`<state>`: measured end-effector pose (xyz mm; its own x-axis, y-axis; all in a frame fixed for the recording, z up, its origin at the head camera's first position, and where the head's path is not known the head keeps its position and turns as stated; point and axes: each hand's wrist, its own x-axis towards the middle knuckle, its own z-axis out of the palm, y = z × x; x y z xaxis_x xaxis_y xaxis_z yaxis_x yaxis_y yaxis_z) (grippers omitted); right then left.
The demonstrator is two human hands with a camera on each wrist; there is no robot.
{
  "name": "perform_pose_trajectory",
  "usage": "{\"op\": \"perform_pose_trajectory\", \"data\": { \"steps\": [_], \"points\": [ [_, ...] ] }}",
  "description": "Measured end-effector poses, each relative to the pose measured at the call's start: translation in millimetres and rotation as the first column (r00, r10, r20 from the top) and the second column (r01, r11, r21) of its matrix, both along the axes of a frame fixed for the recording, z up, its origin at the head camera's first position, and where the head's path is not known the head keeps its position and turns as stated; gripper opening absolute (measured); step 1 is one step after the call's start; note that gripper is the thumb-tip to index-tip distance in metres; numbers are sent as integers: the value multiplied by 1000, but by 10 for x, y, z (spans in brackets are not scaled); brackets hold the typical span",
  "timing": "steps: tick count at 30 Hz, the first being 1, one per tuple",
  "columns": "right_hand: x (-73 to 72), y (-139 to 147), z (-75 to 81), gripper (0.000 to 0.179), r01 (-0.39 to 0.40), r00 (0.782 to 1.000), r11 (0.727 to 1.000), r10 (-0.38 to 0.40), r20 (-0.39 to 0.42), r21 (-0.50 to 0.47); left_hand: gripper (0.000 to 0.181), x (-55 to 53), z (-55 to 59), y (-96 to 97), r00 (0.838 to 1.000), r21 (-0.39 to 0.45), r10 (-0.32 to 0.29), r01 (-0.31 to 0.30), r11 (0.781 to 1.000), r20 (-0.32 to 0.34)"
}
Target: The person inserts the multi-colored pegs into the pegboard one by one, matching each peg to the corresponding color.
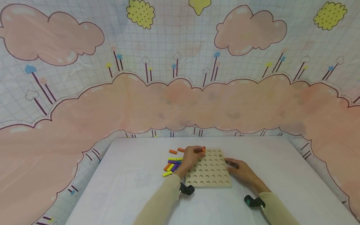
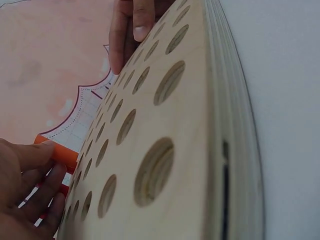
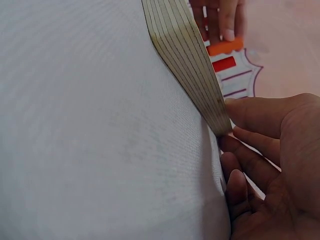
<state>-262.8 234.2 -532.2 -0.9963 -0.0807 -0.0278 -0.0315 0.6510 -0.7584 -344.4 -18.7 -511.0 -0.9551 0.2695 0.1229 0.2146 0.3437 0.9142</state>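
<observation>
My left hand (image 1: 192, 157) pinches an orange peg (image 2: 65, 154) between thumb and fingertips, at the far part of the wooden board (image 1: 208, 182). The board is pale and square with rows of round holes, and it lies flat on the table. A red peg (image 3: 224, 64) stands up from the board's far side, close to the orange one. Beside the board's right edge is my right hand (image 1: 243, 171), its thumb and fingertips resting against that edge. The left hand hides part of the board's upper left in the head view.
Left of the board lies a loose pile of yellow pegs (image 1: 166, 174), purple pegs (image 1: 174, 167) and orange pegs. One orange peg (image 1: 172, 152) lies apart behind the pile. The white table (image 1: 112, 184) ends at a patterned cloth backdrop (image 1: 174, 106).
</observation>
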Motion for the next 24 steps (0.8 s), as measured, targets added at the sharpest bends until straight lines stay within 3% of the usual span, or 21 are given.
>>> {"op": "perform_pose_trajectory", "data": {
  "steps": [14,18,24],
  "points": [
    [3,-1,29,46,-12,1000,1000,12,-25,-9,12,-12,-47,45,995,-76,-11,3,997,-104],
    [-5,4,14,46,-20,999,1000,20,-27,-10,13,-8,-48,52,995,-118,-11,-1,993,-102],
    [-5,3,6,46,-12,1000,1000,12,-16,-12,19,18,-9,4,997,-108,-40,32,994,-71]
  ]
}}
